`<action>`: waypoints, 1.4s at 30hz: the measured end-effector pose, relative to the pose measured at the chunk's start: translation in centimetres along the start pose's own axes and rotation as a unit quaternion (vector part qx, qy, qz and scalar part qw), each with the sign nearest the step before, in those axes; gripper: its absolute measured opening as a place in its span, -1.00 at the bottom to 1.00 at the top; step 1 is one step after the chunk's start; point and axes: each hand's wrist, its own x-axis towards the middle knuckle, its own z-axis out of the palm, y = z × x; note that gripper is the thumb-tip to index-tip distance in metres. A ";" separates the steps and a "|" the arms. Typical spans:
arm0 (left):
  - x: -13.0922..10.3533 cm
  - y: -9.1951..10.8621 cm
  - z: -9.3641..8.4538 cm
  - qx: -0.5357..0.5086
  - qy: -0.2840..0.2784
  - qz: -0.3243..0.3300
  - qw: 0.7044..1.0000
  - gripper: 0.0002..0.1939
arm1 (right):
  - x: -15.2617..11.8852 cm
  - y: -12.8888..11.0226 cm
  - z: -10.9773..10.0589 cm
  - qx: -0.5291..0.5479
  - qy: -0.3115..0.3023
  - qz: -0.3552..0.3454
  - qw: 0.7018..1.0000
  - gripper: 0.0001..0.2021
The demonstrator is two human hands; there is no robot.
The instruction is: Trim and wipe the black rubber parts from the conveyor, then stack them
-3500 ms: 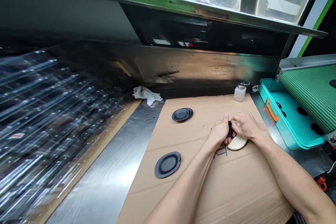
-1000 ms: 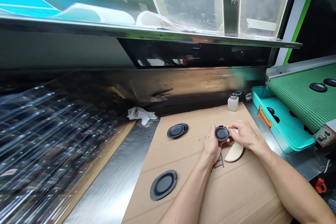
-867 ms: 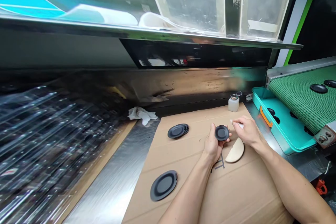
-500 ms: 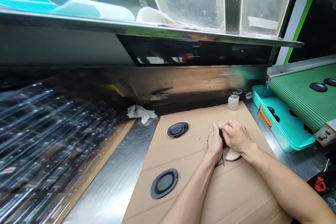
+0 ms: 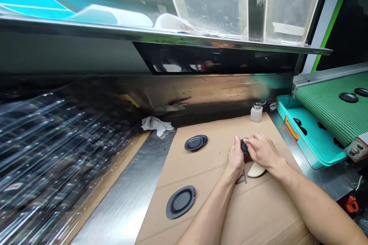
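Can read no word, number or brand. Can make out dark printed strokes on the cardboard sheet, just beside the left hand, too partial to read; tiny pale marks on the black panel; a blurred red-and-white label amid the clear plastic.

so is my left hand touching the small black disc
Touching: the head view shows the left hand gripping the small black disc by its edge.

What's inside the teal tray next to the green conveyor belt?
At least four black parts show in the teal tray. The green conveyor belt hides its right side; anything under there cannot be seen.
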 end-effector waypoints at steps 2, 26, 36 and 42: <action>0.0 0.2 -0.1 -0.013 -0.019 -0.004 1.000 -0.38 | 0.0 0.7 0.2 -0.030 -0.008 0.063 0.998 -0.78; -0.9 1.8 -0.2 -0.079 -0.110 -0.074 0.988 -0.41 | -0.1 0.3 -1.2 0.243 0.059 0.017 0.968 -0.84; -0.1 2.1 -0.3 -0.134 -0.004 -0.049 0.990 -0.45 | -0.4 -0.9 -1.4 0.210 0.033 -0.005 0.977 -0.82; -0.2 2.5 -0.4 -0.126 0.033 -0.087 0.988 -0.41 | -1.0 -1.8 -0.3 0.268 -0.121 -0.100 0.950 -0.83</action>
